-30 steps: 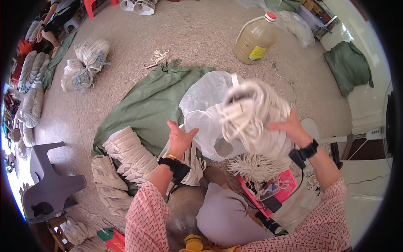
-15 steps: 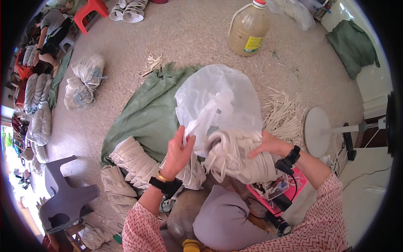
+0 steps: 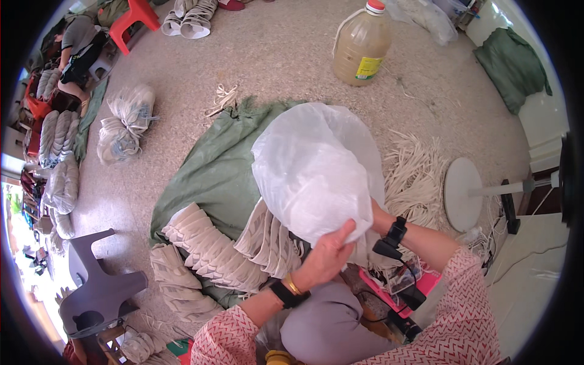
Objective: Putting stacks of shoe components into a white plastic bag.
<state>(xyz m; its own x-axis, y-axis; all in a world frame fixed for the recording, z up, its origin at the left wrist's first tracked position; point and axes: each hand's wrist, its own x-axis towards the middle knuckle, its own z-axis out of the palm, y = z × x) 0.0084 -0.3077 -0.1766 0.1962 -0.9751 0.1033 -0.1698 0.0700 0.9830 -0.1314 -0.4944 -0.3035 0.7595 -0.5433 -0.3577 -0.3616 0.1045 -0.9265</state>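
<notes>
A translucent white plastic bag (image 3: 310, 176) lies spread over the bundle of cream shoe uppers in front of me. Only a strip of the bundle (image 3: 363, 252) shows below the bag. My left hand (image 3: 325, 258) pinches the bag's near edge between thumb and fingers. Beside it on the right, my right hand (image 3: 381, 220) reaches behind the bag at the bundle, its fingers hidden. Nested stacks of cream shoe uppers (image 3: 213, 249) lie left of my knees, on and beside a green woven sack (image 3: 213, 161).
Loose cream laces (image 3: 413, 173) are heaped to the right, beside a round white fan base (image 3: 462, 193). A pink tray (image 3: 389, 292) sits by my right knee. A large jug (image 3: 363, 45) stands ahead. At left are a grey stool (image 3: 100, 280) and a tied bag (image 3: 126, 125).
The bag has come over the bundle, which showed openly before. My left hand has moved right and down with the bag's edge. My right hand has shifted slightly left, behind the plastic.
</notes>
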